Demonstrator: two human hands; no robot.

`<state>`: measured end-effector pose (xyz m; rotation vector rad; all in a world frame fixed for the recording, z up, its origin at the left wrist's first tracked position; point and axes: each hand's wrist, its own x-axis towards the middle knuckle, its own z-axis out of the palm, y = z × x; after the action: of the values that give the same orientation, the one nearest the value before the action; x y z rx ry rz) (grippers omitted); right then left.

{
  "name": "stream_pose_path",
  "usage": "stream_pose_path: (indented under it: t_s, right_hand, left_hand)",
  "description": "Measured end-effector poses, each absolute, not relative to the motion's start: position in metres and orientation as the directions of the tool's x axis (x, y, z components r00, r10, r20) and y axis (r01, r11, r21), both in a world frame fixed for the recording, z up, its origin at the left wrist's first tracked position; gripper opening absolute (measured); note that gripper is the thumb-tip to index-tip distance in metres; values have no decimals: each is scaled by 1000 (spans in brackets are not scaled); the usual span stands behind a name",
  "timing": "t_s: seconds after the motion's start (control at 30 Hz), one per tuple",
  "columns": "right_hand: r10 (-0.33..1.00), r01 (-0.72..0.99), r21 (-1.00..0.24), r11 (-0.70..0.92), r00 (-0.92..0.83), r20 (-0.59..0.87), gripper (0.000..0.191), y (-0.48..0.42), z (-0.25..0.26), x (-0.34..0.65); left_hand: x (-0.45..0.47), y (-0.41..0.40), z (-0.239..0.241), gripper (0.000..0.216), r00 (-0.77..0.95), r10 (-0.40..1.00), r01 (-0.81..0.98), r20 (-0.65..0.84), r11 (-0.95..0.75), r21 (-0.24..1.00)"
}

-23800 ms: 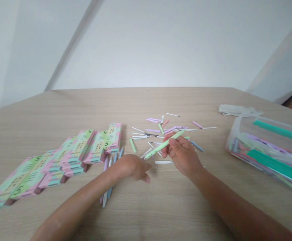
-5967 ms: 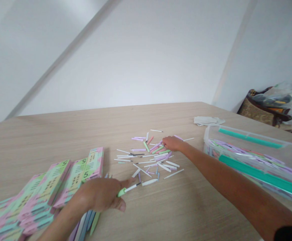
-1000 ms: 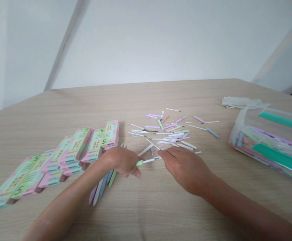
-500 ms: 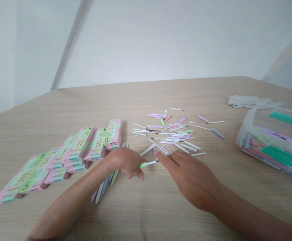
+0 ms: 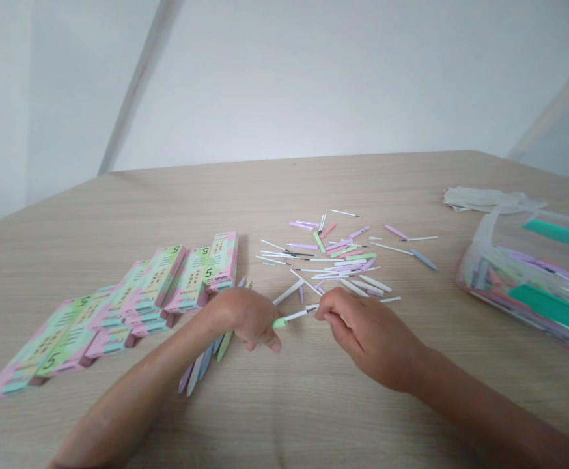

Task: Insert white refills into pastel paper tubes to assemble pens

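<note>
My left hand (image 5: 255, 320) is closed around a pen with a light green barrel (image 5: 279, 322). A thin white refill (image 5: 296, 316) with a dark tip sticks out of the barrel to the right. My right hand (image 5: 370, 339) is closed in a pinch at the refill's tip; whatever its fingers hold is hidden. Just beyond both hands lies a loose spread of white refills (image 5: 326, 260) and pastel pen barrels (image 5: 347, 255). Under my left wrist rest several assembled-looking pens (image 5: 206, 358) in green, blue, white and purple, partly covered by the arm.
Pink and green printed boxes (image 5: 152, 281) are stacked at the left. On the right stands a clear plastic bin (image 5: 480, 247) with green tape, holding many coloured pen parts. A whitish cloth (image 5: 489, 198) lies behind it on the wooden table (image 5: 206, 195).
My right hand has drawn back slightly from the loose parts, and its outstretched fingers have curled into a pinch by the refill tip. My left hand has stayed put with the green pen.
</note>
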<state>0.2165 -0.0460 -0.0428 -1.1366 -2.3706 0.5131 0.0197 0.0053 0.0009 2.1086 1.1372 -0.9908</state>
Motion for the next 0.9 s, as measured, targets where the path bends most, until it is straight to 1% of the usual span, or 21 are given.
stream_pose_path:
  t_s: [0.13, 0.27, 0.4, 0.5, 0.6, 0.7, 0.9]
  right_hand:
    - [808, 553, -624, 551, -540, 235, 13, -43, -41, 217]
    - [824, 483, -723, 494, -524, 213, 10, -42, -40, 218]
    - [837, 342, -854, 391, -519, 175, 8, -40, -46, 217]
    - [839, 233, -921, 311, -524, 150, 7, -41, -54, 213]
    - [848, 190, -941, 278, -510, 148, 6, -43, -62, 206]
    - [862, 187, -943, 275, -482, 156, 5, -45, -68, 199]
    - [892, 172, -956, 240, -428, 147, 3, -47, -73, 194]
  left_hand:
    - [18, 6, 0, 37, 360, 455, 871, -815, -477, 118]
    - [17, 6, 0, 27, 377, 441, 858, -814, -497, 129]
    - [18, 5, 1, 27, 386, 448, 857, -807, -497, 135]
    - [17, 5, 1, 28, 386, 455, 856, -802, -501, 128]
    - [16, 5, 1, 29, 406, 455, 853, -792, -499, 152]
    - [15, 4, -1, 28, 404, 465, 855, -788, -497, 145]
    - [16, 5, -1, 44, 405, 485, 852, -775, -509, 127]
